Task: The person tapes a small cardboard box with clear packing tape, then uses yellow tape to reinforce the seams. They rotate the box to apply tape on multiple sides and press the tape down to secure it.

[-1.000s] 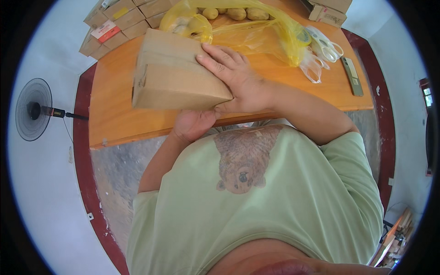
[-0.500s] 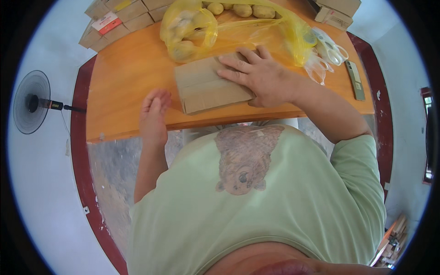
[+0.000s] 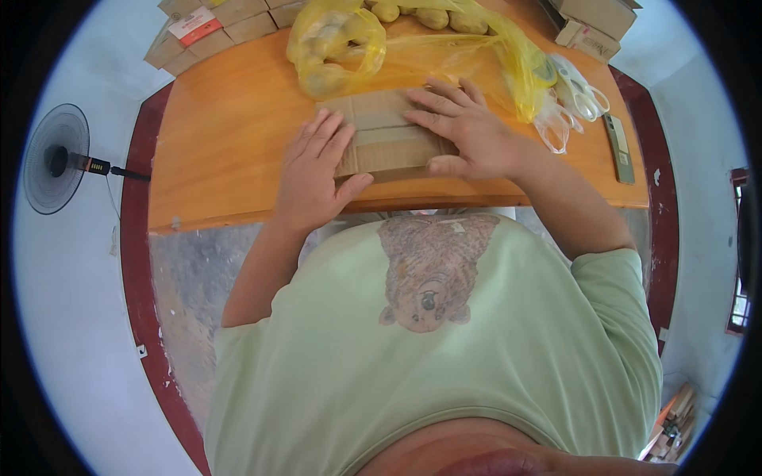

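A flat-topped brown cardboard box (image 3: pixel 390 136) lies near the table's front edge, a seam running along its closed top. My left hand (image 3: pixel 317 163) rests over its left end, fingers stretched out on the top and the thumb beside the near side. On the right end lies my right hand (image 3: pixel 470 131), fingers spread on the top and the thumb at the near corner. Both hands are open, with the box between them. Just beyond the box sits a yellow plastic bag (image 3: pixel 337 59), partly see-through, with potatoes (image 3: pixel 432 17) in and behind it.
Small cardboard boxes (image 3: pixel 250 28) are stacked at the far left, a red-and-white one (image 3: pixel 196 26) among them. More boxes (image 3: pixel 591 36) stand far right. White-handled scissors (image 3: pixel 586 99), clear plastic (image 3: pixel 553 127) and a phone (image 3: pixel 619 149) lie on the right. A fan (image 3: pixel 57 159) stands left of the table (image 3: pixel 206 159).
My left hand has come from beside the box onto its left end. The box has turned slightly, its near edge now more level, while my right hand stays on its right end.
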Demonstrator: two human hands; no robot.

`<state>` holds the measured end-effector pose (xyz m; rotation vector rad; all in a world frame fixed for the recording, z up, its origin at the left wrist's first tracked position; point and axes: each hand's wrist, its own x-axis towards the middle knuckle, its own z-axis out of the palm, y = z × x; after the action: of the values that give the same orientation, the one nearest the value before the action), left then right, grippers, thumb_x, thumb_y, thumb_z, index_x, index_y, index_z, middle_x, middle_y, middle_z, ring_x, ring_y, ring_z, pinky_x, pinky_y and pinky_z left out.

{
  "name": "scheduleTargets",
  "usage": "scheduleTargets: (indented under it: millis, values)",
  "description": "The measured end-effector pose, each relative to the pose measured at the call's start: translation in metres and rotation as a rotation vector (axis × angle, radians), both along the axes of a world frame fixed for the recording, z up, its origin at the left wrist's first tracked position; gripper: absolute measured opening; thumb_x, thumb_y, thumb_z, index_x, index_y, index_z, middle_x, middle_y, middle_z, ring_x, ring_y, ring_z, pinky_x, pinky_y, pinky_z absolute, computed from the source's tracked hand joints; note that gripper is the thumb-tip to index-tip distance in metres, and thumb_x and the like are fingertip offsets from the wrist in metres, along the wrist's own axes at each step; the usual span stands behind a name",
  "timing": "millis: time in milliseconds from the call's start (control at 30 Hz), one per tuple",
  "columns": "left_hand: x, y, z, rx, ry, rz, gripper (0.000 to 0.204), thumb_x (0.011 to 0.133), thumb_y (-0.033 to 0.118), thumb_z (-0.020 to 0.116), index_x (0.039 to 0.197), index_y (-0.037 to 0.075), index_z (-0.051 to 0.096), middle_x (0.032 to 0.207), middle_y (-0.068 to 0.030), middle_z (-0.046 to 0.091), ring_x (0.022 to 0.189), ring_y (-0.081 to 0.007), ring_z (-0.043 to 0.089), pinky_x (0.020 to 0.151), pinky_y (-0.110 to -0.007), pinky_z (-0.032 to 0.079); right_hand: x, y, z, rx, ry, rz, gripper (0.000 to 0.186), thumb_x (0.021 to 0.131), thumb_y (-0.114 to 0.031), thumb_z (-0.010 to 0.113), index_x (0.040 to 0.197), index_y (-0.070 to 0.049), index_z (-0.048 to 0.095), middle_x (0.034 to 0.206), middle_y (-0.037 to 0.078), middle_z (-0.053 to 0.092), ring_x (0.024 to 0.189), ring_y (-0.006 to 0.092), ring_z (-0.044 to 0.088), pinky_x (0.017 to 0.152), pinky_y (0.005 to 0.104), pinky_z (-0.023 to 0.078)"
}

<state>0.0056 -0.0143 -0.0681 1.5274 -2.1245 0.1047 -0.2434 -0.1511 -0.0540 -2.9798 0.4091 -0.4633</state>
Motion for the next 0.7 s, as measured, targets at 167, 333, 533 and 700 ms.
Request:
scheduleTargets:
  millis: [167, 333, 533, 700]
  values:
    - [0.002, 0.001, -0.007, -0.031, -0.042, -0.017, 0.056, 0.078, 0.035, 0.066, 0.121, 0.001, 0.055, 0.132, -0.0172, 0.047, 0.128, -0.0354, 0.039, 0.107, -0.048, 0.027, -0.015, -0.006, -0.029, 0.255, -0.309, -0.130, 0.036, 0.084, -0.027, 0.060, 0.115, -0.009, 0.061, 0.134, 0.013, 0.046, 0.130, 0.0362, 0.033, 0.106, 0.0493, 0.024]
    - [-0.008, 0.002, 0.007, 0.022, -0.140, 0.006, 0.059, 0.076, 0.038, 0.068, 0.123, 0.005, 0.054, 0.133, -0.0169, 0.047, 0.129, -0.0349, 0.037, 0.108, -0.049, 0.025, -0.019, -0.001, -0.035, 0.237, -0.425, -0.226, 0.027, 0.081, -0.011, 0.061, 0.108, -0.008, 0.064, 0.127, 0.013, 0.052, 0.123, 0.0354, 0.040, 0.103, 0.0427, 0.033]
    - [-0.046, -0.039, 0.037, 0.239, -0.261, -0.045, 0.088, 0.069, 0.049, 0.071, 0.138, 0.010, 0.034, 0.142, -0.0216, 0.033, 0.135, -0.0369, 0.026, 0.111, -0.049, 0.019, -0.018, -0.004, -0.035, 0.209, -0.443, -0.249, 0.038, 0.078, -0.012, 0.065, 0.115, -0.005, 0.058, 0.126, 0.016, 0.051, 0.121, 0.0361, 0.041, 0.102, 0.0431, 0.035]
    - [-0.076, -0.074, 0.037, 0.385, -0.281, -0.099, 0.099, 0.067, 0.055, 0.070, 0.143, 0.011, 0.024, 0.146, -0.0228, 0.024, 0.137, -0.0358, 0.021, 0.113, -0.045, 0.017, -0.018, 0.007, -0.033, 0.675, -0.564, -0.445, 0.062, 0.079, -0.018, 0.069, 0.130, 0.001, 0.040, 0.131, 0.021, 0.044, 0.121, 0.0341, 0.042, 0.099, 0.0402, 0.039]
